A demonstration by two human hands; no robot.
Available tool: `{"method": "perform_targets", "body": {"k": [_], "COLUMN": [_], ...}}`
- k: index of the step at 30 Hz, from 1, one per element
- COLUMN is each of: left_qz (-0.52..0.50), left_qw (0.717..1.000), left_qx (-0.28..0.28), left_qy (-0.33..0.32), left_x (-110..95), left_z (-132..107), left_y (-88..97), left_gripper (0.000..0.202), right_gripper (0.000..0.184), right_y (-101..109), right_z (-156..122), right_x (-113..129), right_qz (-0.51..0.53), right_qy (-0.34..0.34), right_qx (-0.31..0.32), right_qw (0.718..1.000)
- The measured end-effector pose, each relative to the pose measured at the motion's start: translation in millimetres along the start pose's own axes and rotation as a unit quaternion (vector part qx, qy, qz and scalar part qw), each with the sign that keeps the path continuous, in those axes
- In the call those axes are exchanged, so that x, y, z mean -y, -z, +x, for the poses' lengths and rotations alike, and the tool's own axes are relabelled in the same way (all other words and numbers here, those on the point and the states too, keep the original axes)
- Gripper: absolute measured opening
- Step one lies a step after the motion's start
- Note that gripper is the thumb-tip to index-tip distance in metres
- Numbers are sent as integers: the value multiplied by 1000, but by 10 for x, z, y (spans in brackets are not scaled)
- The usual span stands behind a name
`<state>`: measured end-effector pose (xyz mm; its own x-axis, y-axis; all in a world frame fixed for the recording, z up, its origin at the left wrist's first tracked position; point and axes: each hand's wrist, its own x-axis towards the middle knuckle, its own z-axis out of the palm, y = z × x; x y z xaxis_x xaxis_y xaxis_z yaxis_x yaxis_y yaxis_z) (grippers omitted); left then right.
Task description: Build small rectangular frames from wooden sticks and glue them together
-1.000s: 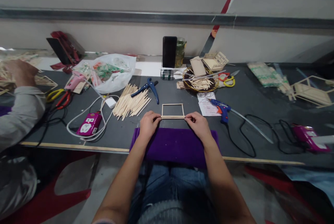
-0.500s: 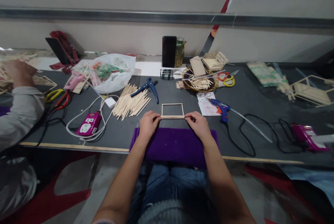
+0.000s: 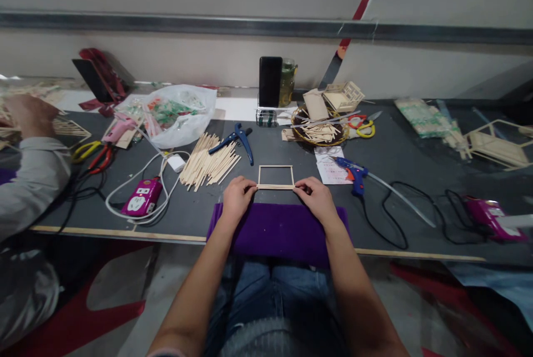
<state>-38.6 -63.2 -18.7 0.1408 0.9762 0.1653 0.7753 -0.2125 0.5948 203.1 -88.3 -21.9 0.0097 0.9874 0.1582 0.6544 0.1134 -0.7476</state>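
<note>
A small rectangular frame (image 3: 292, 175) of thin wooden sticks lies on the dark table in front of me. Along its near side runs a second wooden stick (image 3: 275, 187), close against the frame. My left hand (image 3: 238, 197) pinches this stick at its left end, fingers closed. At the right end my right hand (image 3: 315, 195) is closed in the same way, thumb and fingertips together. Whether the fingertips also touch the frame's corners I cannot tell. Just below both wrists, a purple cloth (image 3: 278, 232) covers the table edge.
Left of the frame are a pile of wooden sticks (image 3: 206, 165) and a blue cutter (image 3: 240, 140). A blue glue gun (image 3: 353, 172) with its cord lies right, below a basket (image 3: 306, 137) of sticks and scissors (image 3: 365, 128). A co-worker's hand (image 3: 31, 115) is at far left.
My right fingertips have shifted very slightly left at the stick's end. The frame and my left hand look almost unmoved.
</note>
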Motion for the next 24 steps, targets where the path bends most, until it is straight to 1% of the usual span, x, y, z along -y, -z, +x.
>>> {"method": "perform_targets", "body": {"k": [4, 12, 24], "left_qz": [-4, -2, -5], "left_qw": [1000, 1000, 1000], "left_qx": [3, 3, 11], "left_qy": [4, 7, 7], "left_x": [10, 3, -15], "left_z": [3, -4, -3], "left_y": [-1, -3, 15], "left_gripper": [8, 9, 8], "right_gripper": [14, 13, 14], "right_y": [4, -14, -7], "right_z": [1, -9, -11], "right_x": [15, 6, 25], "right_qz": [-6, -27, -31], "right_qy": [-7, 3, 2], "right_qx": [5, 5, 8], "right_qw": [1000, 1000, 999]}}
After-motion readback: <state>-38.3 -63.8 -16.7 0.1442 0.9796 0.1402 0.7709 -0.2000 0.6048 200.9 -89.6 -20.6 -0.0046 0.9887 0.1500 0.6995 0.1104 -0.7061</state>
